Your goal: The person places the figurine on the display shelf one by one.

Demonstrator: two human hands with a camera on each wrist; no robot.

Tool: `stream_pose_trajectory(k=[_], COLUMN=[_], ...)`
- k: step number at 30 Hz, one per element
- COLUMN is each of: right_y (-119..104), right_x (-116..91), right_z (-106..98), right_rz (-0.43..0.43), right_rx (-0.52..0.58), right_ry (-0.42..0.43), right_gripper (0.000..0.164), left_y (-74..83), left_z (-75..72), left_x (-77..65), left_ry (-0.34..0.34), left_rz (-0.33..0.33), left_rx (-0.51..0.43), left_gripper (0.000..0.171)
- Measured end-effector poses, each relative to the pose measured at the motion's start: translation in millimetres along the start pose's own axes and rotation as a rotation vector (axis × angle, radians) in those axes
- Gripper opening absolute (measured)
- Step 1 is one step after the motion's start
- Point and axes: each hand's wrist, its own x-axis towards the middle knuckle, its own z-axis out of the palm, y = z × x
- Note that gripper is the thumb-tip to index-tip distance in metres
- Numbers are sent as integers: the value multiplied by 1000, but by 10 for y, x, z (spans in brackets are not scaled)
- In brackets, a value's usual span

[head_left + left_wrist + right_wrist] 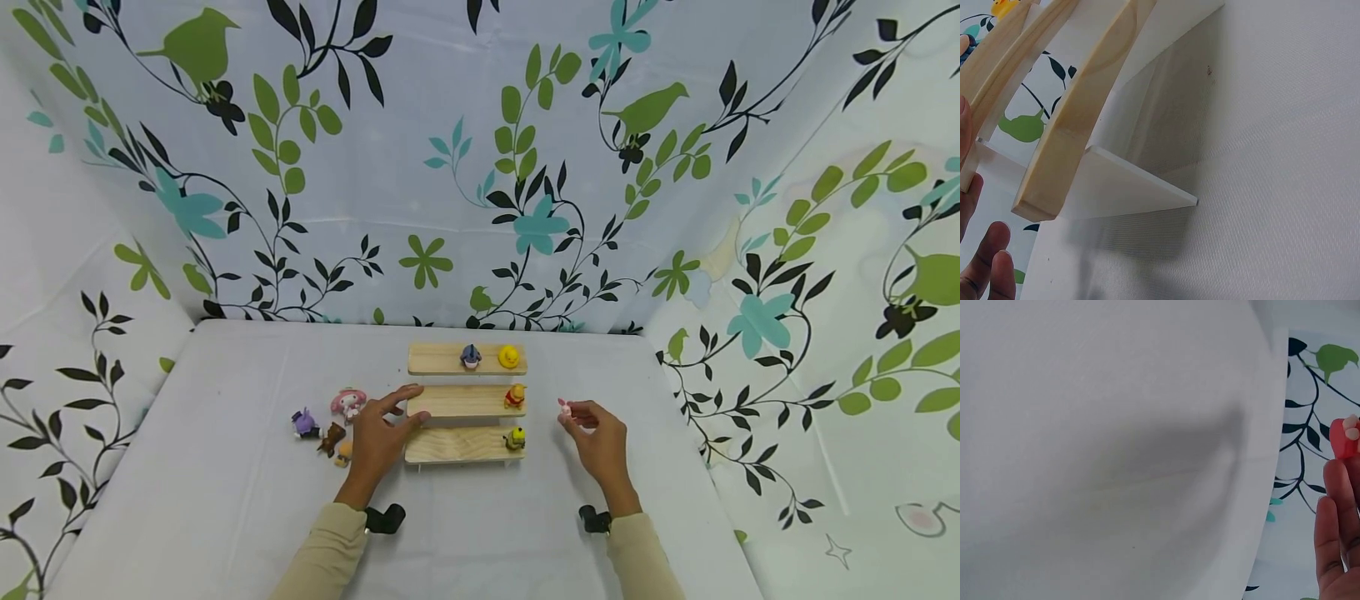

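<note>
A three-tier wooden stand [450, 448] on white supports stands mid-table. With its thumb and fingers at the left end of the middle board, my left hand [378, 437] grips the stand; in the left wrist view its fingers [969, 194] show around that board's end. To the right of the stand, my right hand [602, 442] pinches a small pink figurine [566, 408] between thumb and fingertips. The right wrist view shows part of the same figurine [1342, 439] at its edge. On the boards are a bear figurine [514, 396], a yellow-and-black figurine [515, 438], a blue figurine [470, 357] and a yellow duck [508, 357].
Left of my left hand lie a pink-and-white figurine [348, 403], a purple figurine [304, 423], a brown figurine [332, 438] and an orange one [343, 453], partly behind the hand. Leaf-patterned sheeting [360, 275] rises behind the white table [225, 500] and along its sides.
</note>
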Motion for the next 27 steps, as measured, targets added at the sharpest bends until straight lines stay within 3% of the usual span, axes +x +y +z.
stream_pose_trajectory(k=[15, 27], right_y=[-171, -471], right_x=[17, 27], right_z=[-55, -143], right_rz=[-69, -136], right_rx=[74, 131], right_ry=[61, 95], right_gripper=[28, 29], left_y=[9, 35], left_z=[-2, -13], left_x=[-2, -4], left_ry=[-4, -4], left_rz=[-5, 2], left_rx=[1, -3], left_gripper=[44, 44])
